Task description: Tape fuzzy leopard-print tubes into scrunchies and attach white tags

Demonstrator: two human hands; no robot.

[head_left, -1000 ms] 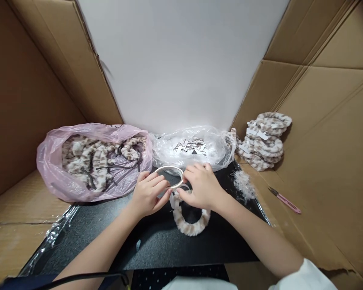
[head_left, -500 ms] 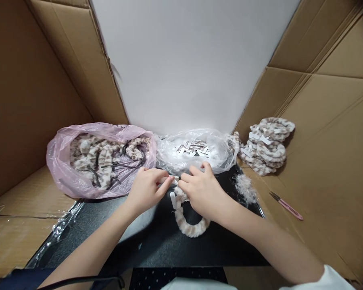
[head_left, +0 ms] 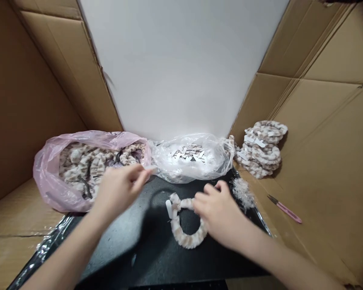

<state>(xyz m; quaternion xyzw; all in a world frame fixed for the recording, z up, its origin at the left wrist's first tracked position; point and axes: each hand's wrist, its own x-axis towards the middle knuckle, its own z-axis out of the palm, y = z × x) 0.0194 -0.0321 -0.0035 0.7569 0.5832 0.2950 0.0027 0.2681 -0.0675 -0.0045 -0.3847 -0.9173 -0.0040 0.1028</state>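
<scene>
A fluffy cream-and-brown headband point(head_left: 187, 241) lies on the black tabletop, forming a ring with a small knot at its upper left. Beside that knot sticks out a white tag point(head_left: 169, 208). My right hand point(head_left: 220, 213) is at the ring's right side, its curled fingers on the plush. My left hand point(head_left: 119, 191) is in the air in front of the pink bag, thumb and forefinger pinching a small white strip point(head_left: 151, 169), blurred by motion.
A pink plastic bag point(head_left: 44, 177) holds more fluffy pieces and dark cords. Behind the headband is a clear bag point(head_left: 211, 171) of white tags. At right are a pile of fluffy bands point(head_left: 266, 155), a tuft of loose fibre point(head_left: 243, 192) and pink thread snips point(head_left: 286, 210). Cardboard walls enclose the sides.
My left hand has moved left, away from the headband, with the white strip. My right hand has shifted right and down, onto the ring's right side. The view has tilted slightly.
</scene>
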